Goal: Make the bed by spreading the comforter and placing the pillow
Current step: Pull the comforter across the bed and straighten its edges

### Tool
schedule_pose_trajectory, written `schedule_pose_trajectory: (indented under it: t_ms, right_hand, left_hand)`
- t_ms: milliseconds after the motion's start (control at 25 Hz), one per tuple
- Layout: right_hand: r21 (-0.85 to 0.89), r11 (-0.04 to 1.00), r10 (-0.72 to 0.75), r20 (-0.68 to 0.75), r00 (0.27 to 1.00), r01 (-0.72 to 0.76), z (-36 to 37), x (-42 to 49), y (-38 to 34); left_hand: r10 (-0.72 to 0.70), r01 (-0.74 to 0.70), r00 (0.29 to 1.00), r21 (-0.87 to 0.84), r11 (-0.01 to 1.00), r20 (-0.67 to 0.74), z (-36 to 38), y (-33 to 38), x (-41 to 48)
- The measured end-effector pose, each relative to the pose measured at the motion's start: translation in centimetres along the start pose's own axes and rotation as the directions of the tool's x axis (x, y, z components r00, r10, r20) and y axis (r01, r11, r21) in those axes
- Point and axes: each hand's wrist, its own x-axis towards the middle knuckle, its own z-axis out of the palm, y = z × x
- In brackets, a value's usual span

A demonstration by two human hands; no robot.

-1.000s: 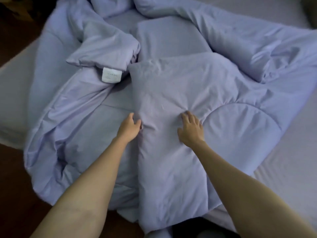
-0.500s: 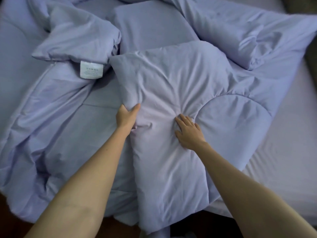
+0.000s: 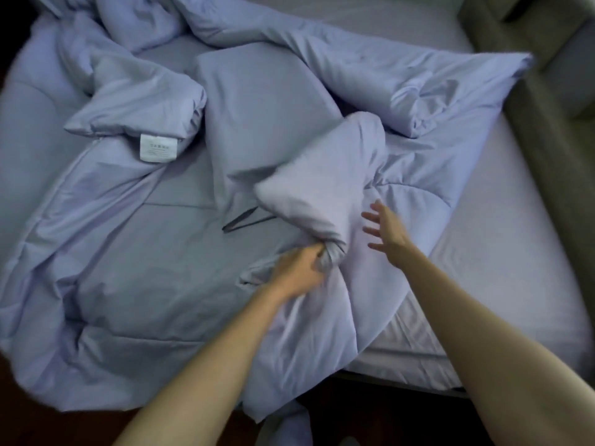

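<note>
- Watching the head cam feed here: the comforter (image 3: 154,284) is a rumpled lilac heap over most of the bed, spilling off the near edge from about 6 to 9 o'clock.
- My left hand (image 3: 299,272) sits just below frame centre, fingers curled tight round a bunched corner of the comforter. A thick flap of it stands up from that fist toward 1 o'clock.
- My right hand (image 3: 386,233) is at 3 o'clock of that fist, fingers spread wide and straight, holding nothing. Can't tell if it's touching the fabric or just above it.
- The pillow (image 3: 264,111), same lilac, lies flat at 12 o'clock of the left hand. Comforter folds ring it, and the raised flap covers its near right corner.
- A white care label (image 3: 158,148) hangs off a comforter fold at 10 o'clock; the print is too small to read.
- Bare fitted sheet (image 3: 502,268) shows at 3 to 4 o'clock.
- An olive upholstered piece (image 3: 553,101) butts against the bed at 2 o'clock.
- Dark floor (image 3: 380,413) at 6 o'clock.
</note>
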Motion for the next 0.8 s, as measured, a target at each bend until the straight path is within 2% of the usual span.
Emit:
schedule_pose_trajectory:
  t_ms: [40, 120, 200, 280, 320, 360, 440, 480, 520, 560, 640, 720, 800]
  right_hand:
    - [0.119, 0.992, 0.043, 0.017, 0.999, -0.045, -1.5, -0.8, -0.7]
    - [0.117, 0.986, 0.110, 0.052, 0.993, -0.115, -4.3, -1.9, -1.6]
    - [-0.023, 0.991, 0.133, 0.043, 0.990, -0.132, -6.9, -3.1, -1.6]
    - [-0.181, 0.981, 0.084, 0.058, 0.995, -0.072, -9.0, -4.6, -1.1]
    - [-0.292, 0.956, 0.059, 0.085, 0.995, -0.032, -9.5, -5.4, -0.7]
    - [-0.438, 0.899, 0.044, 0.085, 0.995, -0.002, -10.2, -6.1, -0.1]
    - [-0.761, 0.648, -0.052, -0.017, 0.998, 0.021, -12.5, -7.0, 1.1]
    - [-0.853, 0.522, -0.130, -0.085, 0.988, -0.004, -14.4, -7.6, 1.2]
    - [-0.880, 0.472, -0.186, -0.152, 0.971, -0.048, -16.9, -8.0, 1.1]
    - [-0.865, 0.494, -0.216, -0.220, 0.951, -0.088, -19.9, -8.6, 1.0]
    - [-0.769, 0.613, -0.205, -0.376, 0.904, -0.180, -26.4, -10.3, 1.0]
    - [-0.684, 0.685, -0.192, -0.504, 0.842, -0.253, -32.7, -12.7, 2.3]
    - [-0.620, 0.712, -0.177, -0.614, 0.769, -0.331, -37.6, -15.8, 4.6]
  left_hand:
    - [0.042, -0.052, 0.995, 0.112, 0.992, 0.093, 1.7, 1.7, -1.3]
    - [0.136, -0.183, 0.967, 0.219, 0.958, 0.214, 4.7, 4.4, -3.3]
    - [0.261, -0.325, 0.932, 0.266, 0.907, 0.250, 7.1, 7.0, -5.1]
    - [0.453, -0.526, 0.848, 0.333, 0.783, 0.274, 9.6, 10.0, -6.8]
    - [0.480, -0.590, 0.803, 0.352, 0.727, 0.353, 10.6, 11.8, -7.7]
    - [0.514, -0.644, 0.760, 0.360, 0.675, 0.398, 11.8, 13.6, -8.4]
    - [0.585, -0.703, 0.711, 0.362, 0.612, 0.390, 14.9, 16.5, -9.9]
    - [0.604, -0.720, 0.693, 0.327, 0.613, 0.394, 16.1, 17.6, -10.5]
    - [0.629, -0.736, 0.675, 0.283, 0.615, 0.385, 17.2, 17.9, -10.7]
    - [0.663, -0.758, 0.648, 0.226, 0.613, 0.375, 17.7, 18.1, -10.6]
    - [0.730, -0.798, 0.591, 0.122, 0.590, 0.343, 18.4, 17.5, -9.5]
    - [0.719, -0.818, 0.569, 0.186, 0.544, 0.399, 18.3, 16.5, -7.8]
    - [0.701, -0.794, 0.608, 0.301, 0.528, 0.373, 17.6, 16.0, -6.3]
